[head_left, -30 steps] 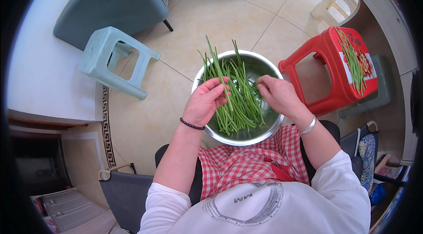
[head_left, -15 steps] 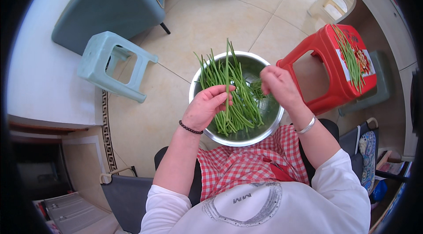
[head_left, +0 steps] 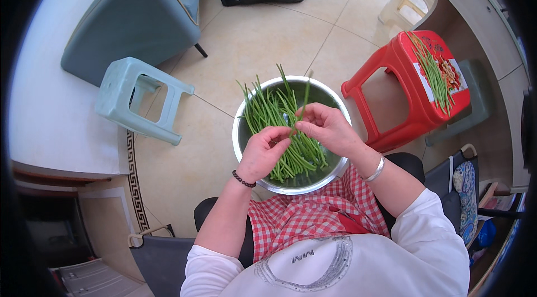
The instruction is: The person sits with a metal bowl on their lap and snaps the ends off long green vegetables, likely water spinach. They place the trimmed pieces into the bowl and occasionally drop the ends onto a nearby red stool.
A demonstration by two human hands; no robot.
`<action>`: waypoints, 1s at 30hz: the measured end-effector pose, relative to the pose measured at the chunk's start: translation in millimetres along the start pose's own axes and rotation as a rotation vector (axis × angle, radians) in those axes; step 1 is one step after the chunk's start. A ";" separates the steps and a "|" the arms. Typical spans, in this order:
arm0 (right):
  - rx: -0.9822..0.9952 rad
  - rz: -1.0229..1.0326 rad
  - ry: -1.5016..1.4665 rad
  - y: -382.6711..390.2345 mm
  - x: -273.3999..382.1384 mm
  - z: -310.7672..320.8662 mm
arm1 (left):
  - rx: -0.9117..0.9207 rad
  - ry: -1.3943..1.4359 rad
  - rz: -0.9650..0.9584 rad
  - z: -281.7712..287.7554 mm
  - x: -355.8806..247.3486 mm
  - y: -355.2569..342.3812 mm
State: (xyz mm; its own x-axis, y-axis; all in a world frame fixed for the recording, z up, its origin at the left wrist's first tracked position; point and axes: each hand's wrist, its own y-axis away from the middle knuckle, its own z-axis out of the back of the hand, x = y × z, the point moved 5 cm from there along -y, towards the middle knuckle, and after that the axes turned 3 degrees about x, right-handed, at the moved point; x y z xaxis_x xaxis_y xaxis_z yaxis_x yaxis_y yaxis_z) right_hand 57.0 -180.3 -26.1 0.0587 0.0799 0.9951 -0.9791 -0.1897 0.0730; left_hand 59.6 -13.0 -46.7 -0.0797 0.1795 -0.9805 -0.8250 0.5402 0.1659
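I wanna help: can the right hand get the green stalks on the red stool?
Probably yes: nothing seems to block the right hand from the stalks atop the red stool.

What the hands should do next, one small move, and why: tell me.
Probably hold the left hand steady and ease the right hand gently away: both hands' fingertips meet closely, seeming to pinch one green stalk that rises above the right fingers, and the metal bowl beneath should catch whatever comes loose.
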 end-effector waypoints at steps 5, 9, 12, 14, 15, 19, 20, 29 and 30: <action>-0.027 -0.095 0.087 -2.2 -7.4 8.9 | 0.034 0.199 0.117 -3.4 -4.4 2.0; -0.041 -0.155 -0.117 -3.5 -12.0 8.2 | 0.145 0.457 0.203 -4.8 3.1 2.9; -0.057 -0.180 -0.195 -4.8 -9.0 12.4 | 0.219 0.561 0.260 -7.7 3.1 3.1; -0.033 -0.210 -0.250 -6.2 -15.5 14.8 | 0.206 0.582 0.289 -8.8 0.8 3.6; -0.006 -0.222 -0.291 -6.3 -17.8 14.1 | 0.178 0.587 0.296 -8.3 -0.7 4.5; 0.042 -0.288 -0.359 -3.9 -22.1 8.2 | 0.045 0.429 0.257 -3.4 -0.4 2.5; 0.053 -0.276 -0.328 -3.0 -21.6 7.0 | 0.008 0.385 0.236 -2.1 -0.3 2.4; 0.194 -0.036 0.106 9.0 7.4 -23.2 | -0.336 0.251 -0.099 21.1 -15.5 3.1; 0.216 -0.034 0.160 10.5 7.8 -26.8 | -0.327 0.305 -0.131 19.4 -22.2 5.1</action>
State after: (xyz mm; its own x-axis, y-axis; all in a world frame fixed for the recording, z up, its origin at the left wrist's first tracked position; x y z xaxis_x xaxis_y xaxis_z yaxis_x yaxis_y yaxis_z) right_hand 41.9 -155.5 -19.3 0.0424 0.2402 0.9698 -0.9119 -0.3874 0.1358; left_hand 68.0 1.7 -22.0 -0.0839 -0.1497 -0.9852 -0.9682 0.2462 0.0450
